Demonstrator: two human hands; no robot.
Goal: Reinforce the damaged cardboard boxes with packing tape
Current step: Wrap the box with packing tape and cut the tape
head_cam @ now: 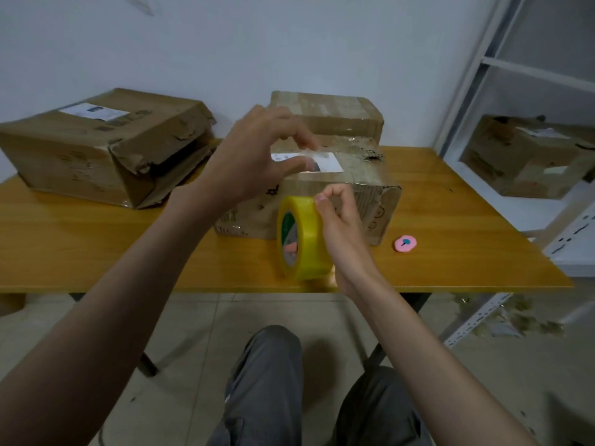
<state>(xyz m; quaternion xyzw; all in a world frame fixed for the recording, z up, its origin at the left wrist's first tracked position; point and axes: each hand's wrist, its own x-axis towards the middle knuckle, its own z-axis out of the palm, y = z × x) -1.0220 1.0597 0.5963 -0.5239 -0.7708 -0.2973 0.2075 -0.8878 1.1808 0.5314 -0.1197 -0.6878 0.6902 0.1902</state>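
Fingertips of right hand pinching yellow tape roll, upright on wooden table against torn middle box; left hand pinching stretched tape end above shipping label. Pink cutter nearby.

Lighting: you have soft, even indoor light, moderately dim, with a cool cast on the wall. No single lamp shows.

Shadows: faint and diffuse; a darker band lies under the front edge of the surface and in the torn gap of the big box.

Glare: weak sheen on the taped top of the middle box and on the yellow tape roll.

Sharpness: your picture is soft throughout. The left hand is smeared at its fingertips; label print is unreadable.

Distortion: wide-angle bending at the edges; the shelf frame leans, and your forearms swell toward the lower corners.
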